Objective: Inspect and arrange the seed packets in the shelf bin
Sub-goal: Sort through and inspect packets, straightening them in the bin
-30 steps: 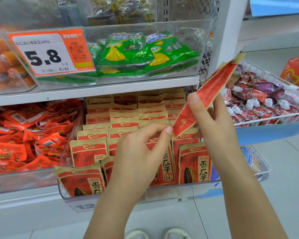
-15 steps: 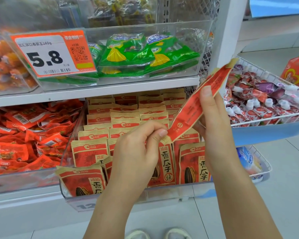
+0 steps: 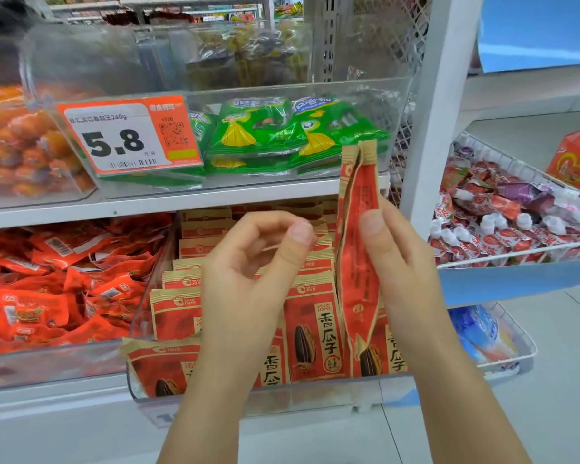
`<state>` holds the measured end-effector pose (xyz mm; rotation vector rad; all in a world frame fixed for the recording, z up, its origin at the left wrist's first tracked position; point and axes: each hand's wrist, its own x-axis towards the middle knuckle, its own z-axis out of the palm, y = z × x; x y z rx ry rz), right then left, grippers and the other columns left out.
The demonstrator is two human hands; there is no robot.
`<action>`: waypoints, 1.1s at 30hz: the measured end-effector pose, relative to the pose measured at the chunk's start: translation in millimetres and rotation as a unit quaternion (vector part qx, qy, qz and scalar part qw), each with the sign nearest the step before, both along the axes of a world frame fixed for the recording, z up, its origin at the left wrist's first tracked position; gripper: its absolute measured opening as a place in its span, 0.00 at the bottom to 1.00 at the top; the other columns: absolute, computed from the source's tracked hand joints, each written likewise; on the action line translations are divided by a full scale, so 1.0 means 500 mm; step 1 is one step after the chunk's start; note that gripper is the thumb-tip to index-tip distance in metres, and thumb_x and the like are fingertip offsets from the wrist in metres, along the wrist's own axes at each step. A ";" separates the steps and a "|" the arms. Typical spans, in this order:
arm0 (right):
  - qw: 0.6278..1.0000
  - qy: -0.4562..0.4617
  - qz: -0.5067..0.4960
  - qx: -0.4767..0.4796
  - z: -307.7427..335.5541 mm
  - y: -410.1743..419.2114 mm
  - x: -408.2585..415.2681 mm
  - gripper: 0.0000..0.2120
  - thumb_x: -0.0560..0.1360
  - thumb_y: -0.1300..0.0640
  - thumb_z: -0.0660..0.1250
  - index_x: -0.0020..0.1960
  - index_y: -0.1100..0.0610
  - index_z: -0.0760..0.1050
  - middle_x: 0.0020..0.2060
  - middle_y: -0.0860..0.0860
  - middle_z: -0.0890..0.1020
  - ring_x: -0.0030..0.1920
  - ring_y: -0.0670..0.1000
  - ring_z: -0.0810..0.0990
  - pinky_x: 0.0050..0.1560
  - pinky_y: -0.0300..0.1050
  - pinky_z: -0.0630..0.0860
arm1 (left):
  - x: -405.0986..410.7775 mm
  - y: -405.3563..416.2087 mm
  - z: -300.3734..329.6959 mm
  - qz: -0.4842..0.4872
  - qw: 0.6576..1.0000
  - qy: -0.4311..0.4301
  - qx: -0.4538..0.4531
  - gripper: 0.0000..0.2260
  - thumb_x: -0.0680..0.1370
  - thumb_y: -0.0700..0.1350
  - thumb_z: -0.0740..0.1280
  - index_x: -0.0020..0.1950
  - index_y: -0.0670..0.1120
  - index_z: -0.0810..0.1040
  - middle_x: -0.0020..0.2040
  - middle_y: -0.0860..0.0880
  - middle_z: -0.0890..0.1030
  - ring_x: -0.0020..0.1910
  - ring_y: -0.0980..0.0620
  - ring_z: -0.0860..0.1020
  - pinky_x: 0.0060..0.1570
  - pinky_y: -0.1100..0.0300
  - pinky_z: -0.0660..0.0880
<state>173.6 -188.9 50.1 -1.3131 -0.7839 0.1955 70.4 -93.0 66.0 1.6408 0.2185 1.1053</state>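
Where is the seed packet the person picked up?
In the head view, the seed packet stands upright, right of centre, pinched in the right hand. It is above the clear bin of matching packets, with the left hand beside it.

Held packet [image 3: 359, 249] stands upright before the bin [image 3: 248, 401], right of packet rows [image 3: 195, 249].

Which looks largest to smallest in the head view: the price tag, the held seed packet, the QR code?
1. Price tag, broadest.
2. Held seed packet in the right hand: taller, but seen edge-on and nearer the camera, so unsure.
3. QR code, clearly smallest.
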 end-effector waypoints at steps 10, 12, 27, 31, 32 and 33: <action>0.999 -0.033 0.009 -0.021 -0.008 0.018 -0.023 0.37 0.66 0.27 0.67 0.70 0.43 0.72 0.63 0.46 0.79 0.64 0.46 0.77 0.66 0.55 0.73 | 0.013 -0.006 0.032 0.000 0.999 -0.028 -0.024 0.01 0.73 0.48 0.70 0.41 0.53 0.81 0.37 0.58 0.83 0.39 0.63 0.80 0.41 0.70 0.75; 1.000 -0.018 0.019 -0.015 -0.008 0.020 -0.025 0.34 0.67 0.32 0.69 0.70 0.43 0.72 0.63 0.47 0.79 0.65 0.46 0.77 0.66 0.55 0.73 | 0.011 -0.006 0.031 0.001 1.000 -0.024 -0.020 0.02 0.73 0.48 0.69 0.41 0.53 0.81 0.37 0.57 0.84 0.39 0.62 0.80 0.41 0.69 0.75; 0.990 0.112 0.066 -0.060 0.003 -0.005 0.008 0.34 0.66 0.45 0.72 0.71 0.46 0.70 0.53 0.45 0.85 0.53 0.46 0.84 0.54 0.42 0.80 | 0.011 0.016 0.030 0.008 0.964 -0.061 -0.259 0.07 0.79 0.46 0.65 0.41 0.49 0.78 0.37 0.51 0.80 0.32 0.58 0.75 0.27 0.66 0.72; 0.963 0.153 0.178 -0.135 0.007 -0.025 0.017 0.20 0.70 0.48 0.72 0.60 0.52 0.80 0.47 0.54 0.87 0.44 0.51 0.86 0.47 0.44 0.80 | 0.010 0.026 0.028 -0.008 0.952 -0.068 -0.299 0.09 0.80 0.44 0.64 0.41 0.50 0.79 0.37 0.51 0.81 0.32 0.57 0.77 0.31 0.64 0.76; 0.961 0.159 0.185 -0.131 0.007 -0.026 0.016 0.16 0.71 0.49 0.73 0.58 0.53 0.82 0.45 0.55 0.87 0.43 0.51 0.85 0.45 0.43 0.80 | 0.010 0.026 0.025 -0.014 0.954 -0.056 -0.295 0.08 0.80 0.45 0.64 0.43 0.49 0.79 0.37 0.51 0.81 0.33 0.56 0.77 0.32 0.63 0.76; 0.961 0.166 0.180 -0.127 0.006 -0.025 0.016 0.15 0.71 0.50 0.73 0.56 0.54 0.82 0.44 0.56 0.87 0.41 0.51 0.85 0.43 0.42 0.80 | 0.010 0.027 0.021 -0.020 0.956 -0.041 -0.289 0.07 0.80 0.46 0.64 0.44 0.49 0.79 0.39 0.50 0.81 0.35 0.55 0.78 0.33 0.62 0.76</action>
